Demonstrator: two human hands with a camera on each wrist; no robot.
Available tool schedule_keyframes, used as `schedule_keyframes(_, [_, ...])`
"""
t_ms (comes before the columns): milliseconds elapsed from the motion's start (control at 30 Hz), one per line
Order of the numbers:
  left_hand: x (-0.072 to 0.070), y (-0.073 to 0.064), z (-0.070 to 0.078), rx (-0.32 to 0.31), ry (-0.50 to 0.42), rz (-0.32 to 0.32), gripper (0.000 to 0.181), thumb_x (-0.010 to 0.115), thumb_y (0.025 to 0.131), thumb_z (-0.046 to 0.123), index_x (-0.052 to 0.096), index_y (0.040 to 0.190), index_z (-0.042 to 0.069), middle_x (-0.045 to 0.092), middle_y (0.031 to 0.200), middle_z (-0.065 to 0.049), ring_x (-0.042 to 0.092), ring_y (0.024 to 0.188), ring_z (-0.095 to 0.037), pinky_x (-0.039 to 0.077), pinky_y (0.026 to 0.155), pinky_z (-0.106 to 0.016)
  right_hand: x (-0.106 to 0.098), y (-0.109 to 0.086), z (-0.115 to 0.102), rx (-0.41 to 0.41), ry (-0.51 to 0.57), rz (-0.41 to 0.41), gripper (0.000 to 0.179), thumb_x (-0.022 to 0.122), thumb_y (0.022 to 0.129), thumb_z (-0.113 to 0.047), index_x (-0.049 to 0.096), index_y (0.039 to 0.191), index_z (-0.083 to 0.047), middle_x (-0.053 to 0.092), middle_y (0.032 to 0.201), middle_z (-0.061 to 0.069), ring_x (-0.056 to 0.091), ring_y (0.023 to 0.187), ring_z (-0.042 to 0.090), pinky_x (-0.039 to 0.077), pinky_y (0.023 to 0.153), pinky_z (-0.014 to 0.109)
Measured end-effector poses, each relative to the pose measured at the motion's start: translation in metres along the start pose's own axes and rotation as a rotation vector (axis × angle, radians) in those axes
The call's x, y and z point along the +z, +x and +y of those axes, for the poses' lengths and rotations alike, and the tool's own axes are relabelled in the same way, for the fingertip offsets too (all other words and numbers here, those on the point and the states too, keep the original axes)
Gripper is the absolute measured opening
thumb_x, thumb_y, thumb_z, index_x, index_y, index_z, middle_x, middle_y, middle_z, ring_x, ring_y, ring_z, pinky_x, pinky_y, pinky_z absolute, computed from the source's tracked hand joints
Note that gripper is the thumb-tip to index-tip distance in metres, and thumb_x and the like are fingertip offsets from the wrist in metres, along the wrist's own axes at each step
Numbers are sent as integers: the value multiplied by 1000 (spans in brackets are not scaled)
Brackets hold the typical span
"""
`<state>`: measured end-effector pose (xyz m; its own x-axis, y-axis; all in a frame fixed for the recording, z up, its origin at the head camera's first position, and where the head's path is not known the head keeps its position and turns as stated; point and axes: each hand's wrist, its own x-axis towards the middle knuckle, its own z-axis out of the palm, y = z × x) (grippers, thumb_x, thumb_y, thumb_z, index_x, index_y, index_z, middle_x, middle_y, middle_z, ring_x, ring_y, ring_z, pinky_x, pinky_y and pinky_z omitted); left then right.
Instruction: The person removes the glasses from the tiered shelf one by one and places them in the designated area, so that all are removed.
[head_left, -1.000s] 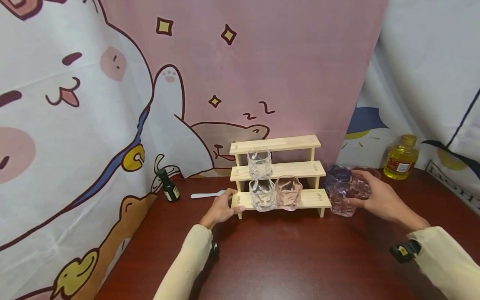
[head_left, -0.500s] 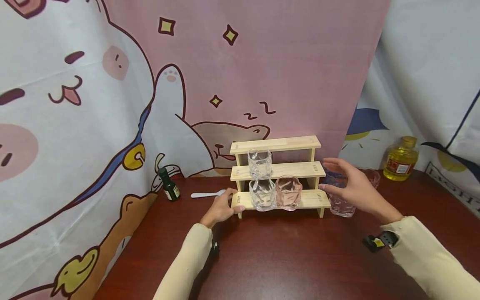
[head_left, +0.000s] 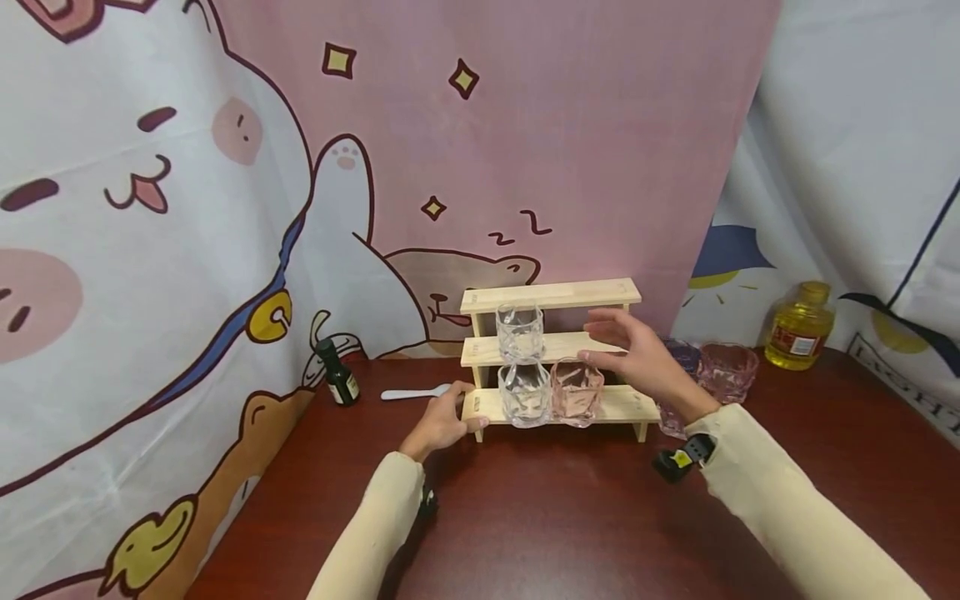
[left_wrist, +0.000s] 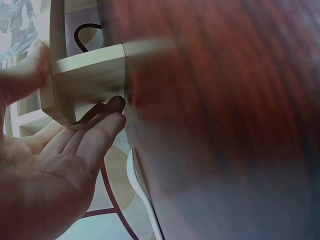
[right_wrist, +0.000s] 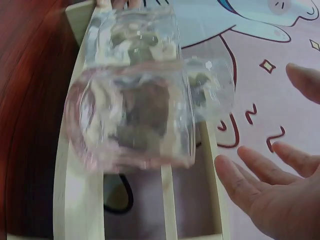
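Note:
A three-tier pale wooden shelf (head_left: 551,295) stands against the cloth backdrop. My left hand (head_left: 442,422) holds the left end of its lowest tier; in the left wrist view the thumb lies on one side of the board and the fingers on the other. On the lowest tier sit a clear glass (head_left: 525,394) and a pink glass (head_left: 577,392), side by side. Another clear glass (head_left: 521,332) is on the middle tier. Near that tier's right half, my right hand (head_left: 637,354) hovers with fingers spread and nothing in it, also visible beside the glasses in the right wrist view.
Right of the shelf stand a blue-purple glass (head_left: 684,357), a pink glass (head_left: 729,371) and another pinkish glass (head_left: 672,419), partly hidden by my right arm. A yellow oil bottle (head_left: 801,327) is farther right. Left are a dark green bottle (head_left: 337,372) and a white spoon (head_left: 412,392).
My right hand has let go of a pink glass among the glasses on the right and moved left to the shelf's middle tier. My left hand stays on the shelf.

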<state>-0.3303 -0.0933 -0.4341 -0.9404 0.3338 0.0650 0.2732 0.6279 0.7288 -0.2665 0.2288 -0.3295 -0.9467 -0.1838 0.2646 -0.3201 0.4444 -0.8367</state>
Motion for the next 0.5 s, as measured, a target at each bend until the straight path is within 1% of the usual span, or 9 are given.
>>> schedule_keyframes(67, [0,0,-1,-6,2,-2,58,80,87,19,52,136,7,60,140,-23,55,131,-35,45,106,-50,8,7,-3,20,20,-13,71,70,95,-29,33,153,-8,47,150,24,42,142,43,42,108,61])
schedule_keyframes(233, [1,-1,-2,-19,-2,-6,57,79,87,18,52,136,7,60,140,-22,56,130,-34,45,106,-49,26,24,-7,68,88,-44,75,70,95,-27,30,155,-8,44,152,25,39,143,46,41,109,60])
schedule_keyframes(333, [1,-1,-2,-15,-4,-6,56,80,87,17,52,135,7,62,138,-22,58,128,-33,45,105,-48,33,34,-7,93,95,-34,75,70,94,-26,30,155,-7,42,153,25,39,144,45,39,112,58])
schedule_keyframes(433, [0,1,-2,-3,-7,-7,56,80,87,18,52,134,7,62,138,-22,59,126,-32,46,103,-47,38,44,-7,130,98,-7,77,71,94,-27,30,156,-9,40,155,24,38,145,43,38,114,57])
schedule_keyframes(500, [-1,1,-1,-9,-20,-5,56,79,87,18,52,134,7,62,138,-22,59,125,-31,45,104,-47,41,51,-9,156,103,6,79,72,93,-28,28,157,-10,39,156,23,36,146,41,37,115,56])
